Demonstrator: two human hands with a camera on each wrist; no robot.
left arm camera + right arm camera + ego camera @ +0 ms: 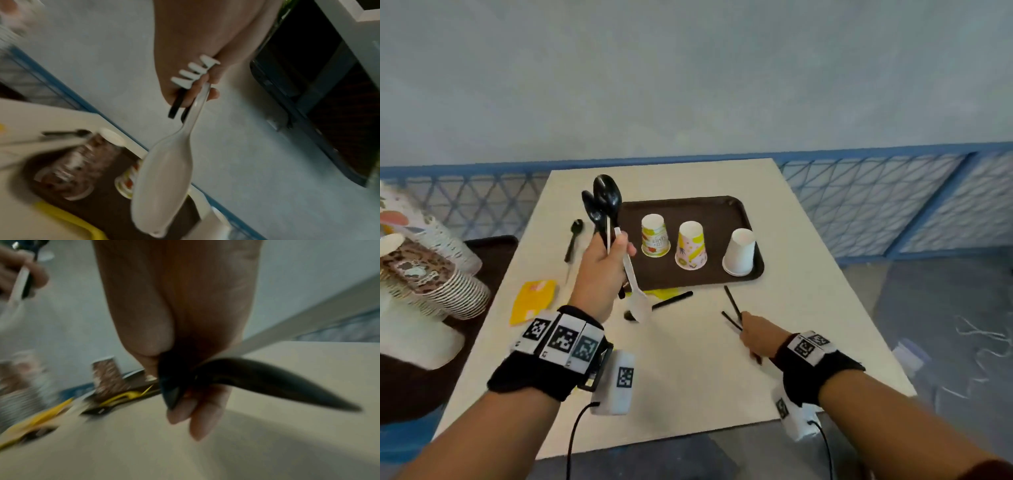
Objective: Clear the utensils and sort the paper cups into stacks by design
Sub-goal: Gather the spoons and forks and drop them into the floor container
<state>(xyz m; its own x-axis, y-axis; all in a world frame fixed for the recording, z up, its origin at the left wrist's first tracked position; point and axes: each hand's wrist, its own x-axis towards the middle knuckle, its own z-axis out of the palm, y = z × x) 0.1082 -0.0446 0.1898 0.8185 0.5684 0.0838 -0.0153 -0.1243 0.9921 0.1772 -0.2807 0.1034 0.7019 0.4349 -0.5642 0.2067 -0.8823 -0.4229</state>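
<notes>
Utensils are split between both hands above the white table (688, 377), while others lie on it. At the left edge of the head view, tall stacks of patterned paper cups (431, 274) lean on a dark surface. On the brown tray (688, 274) three paper cups stand upside down, apart from each other: a fruit-print cup (655, 235), a pink-and-yellow cup (691, 245) and a plain white cup (739, 251). The left hand (599, 270) is raised, fingers curled round a bundle: two black spoons (602, 202) pointing up, a white spoon (164, 178) hanging bowl-down below the fingers, and white fork tines (193, 71) showing by the palm. The right hand (756, 334), low over the table, pinches black utensils (732, 308) whose ends jut past the fingertips; blur hides their type. One black spoon (573, 240) lies left of the tray, beside a yellow packet (532, 301).
</notes>
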